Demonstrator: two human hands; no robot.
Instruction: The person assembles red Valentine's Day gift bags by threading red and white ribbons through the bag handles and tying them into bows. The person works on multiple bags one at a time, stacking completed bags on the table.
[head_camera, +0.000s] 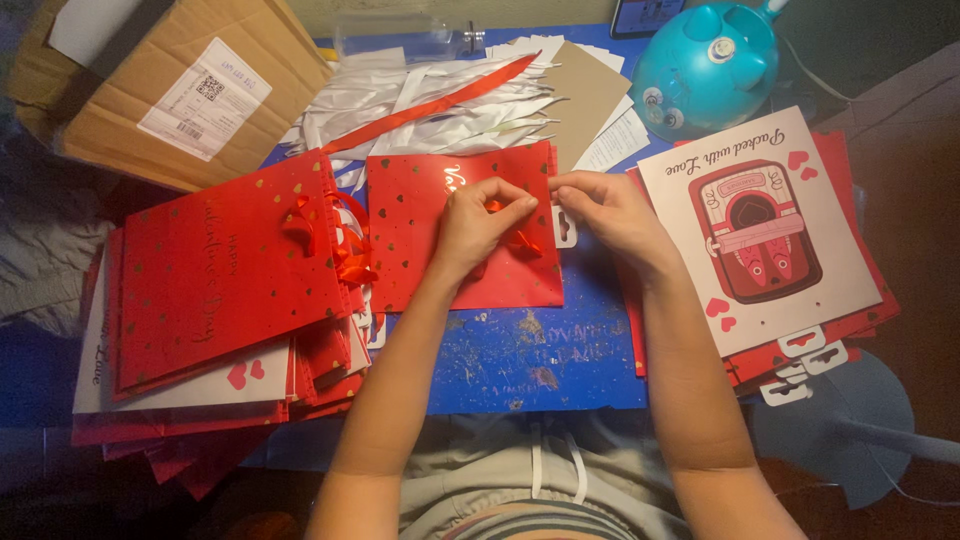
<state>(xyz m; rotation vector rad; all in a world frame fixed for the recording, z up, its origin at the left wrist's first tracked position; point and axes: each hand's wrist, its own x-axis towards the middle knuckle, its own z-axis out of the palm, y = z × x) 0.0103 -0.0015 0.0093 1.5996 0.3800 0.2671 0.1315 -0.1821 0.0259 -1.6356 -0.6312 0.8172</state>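
A flat red paper gift bag (420, 225) with small gold hearts lies on the blue table (530, 355) in front of me. My left hand (480, 222) rests on the bag and pinches a red ribbon (523, 243) near its top edge. My right hand (605, 208) grips the bag's right top corner, beside a white hang tab (566, 232). Both hands are close together over the bag.
A stack of finished red bags with ribbons (220, 270) sits at left. A stack of white and red bags with a printed tin picture (760, 230) lies at right. Behind are white and red ribbon strips (440, 100), a cardboard box (170, 80) and a teal round device (705, 65).
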